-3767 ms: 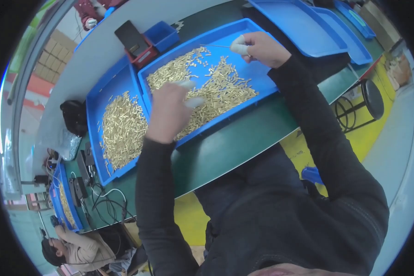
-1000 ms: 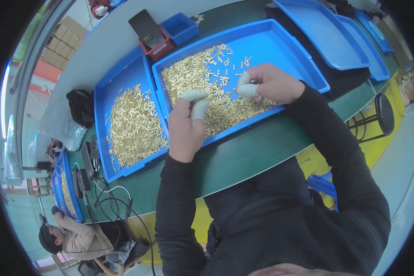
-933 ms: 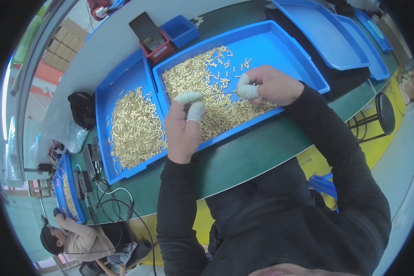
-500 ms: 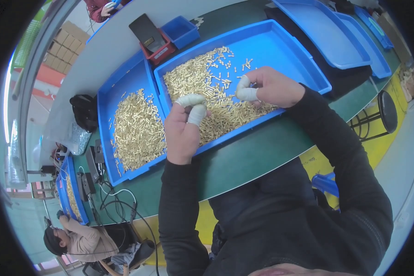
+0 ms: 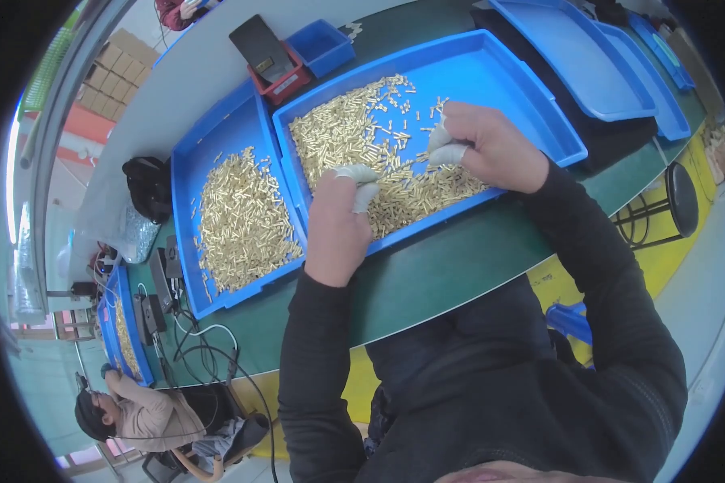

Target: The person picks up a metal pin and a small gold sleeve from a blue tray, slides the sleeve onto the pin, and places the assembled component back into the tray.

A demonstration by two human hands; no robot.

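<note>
Left hand (image 5: 338,233) is hovering over the left part of the tray (image 5: 483,68), right hand (image 5: 503,149) is hovering across from it, fingertips facing each other and staying clear of contact. Both are bringing thumb and forefinger close; can't tell if either is gripping anything, as the fingers are hiding the tips. Brass pieces (image 5: 330,133) are lying heaped along the tray's left wall and near edge, thinning toward the far edge, with some sitting right under the hands. Risk as I'm judging it: covered fingers are dulling feel, so a small piece could be slipping or doubling up unnoticed; a low knuckle or sleeve could be sweeping pieces over the near edge onto the worktop (image 5: 427,278). Pieces are pointing every way, no shared long axis; the heap's is running from far left corner toward near right
</note>
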